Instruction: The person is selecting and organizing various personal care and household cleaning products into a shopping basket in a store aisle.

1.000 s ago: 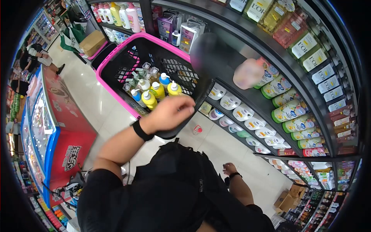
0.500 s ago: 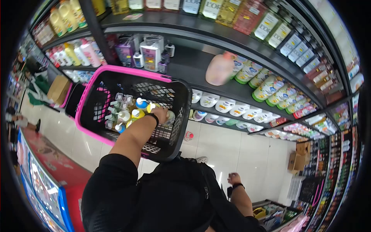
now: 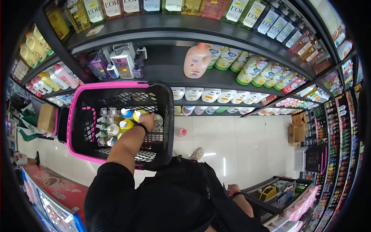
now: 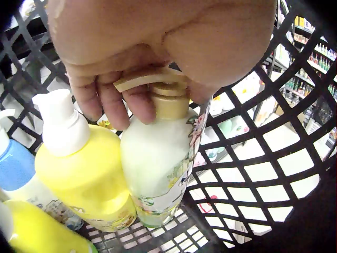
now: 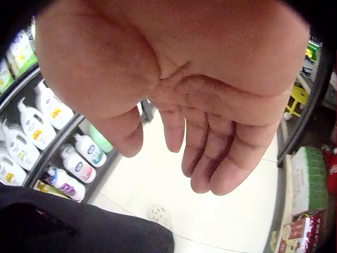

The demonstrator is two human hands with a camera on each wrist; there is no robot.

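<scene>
My left hand reaches down inside a black basket with a pink rim. Its fingers curl around the gold pump head of a pale, flower-printed pump bottle, which stands at the basket's lattice side. Right beside that bottle is a yellow pump bottle with a white pump. Several other pump bottles, such as a white-topped one, crowd the basket's middle. Low by my right side, my right hand hangs with loosely bent fingers and nothing in it.
Behind the basket, a shelf carries a large pink bottle and several green-based bottles. A small red-capped item lies on the tiled floor. A red freezer stands at lower left, cardboard boxes at right.
My left hand has gone from above the basket's near side down into it, onto the pale bottle's pump. The head view has turned, so the basket appears lower and farther left.
</scene>
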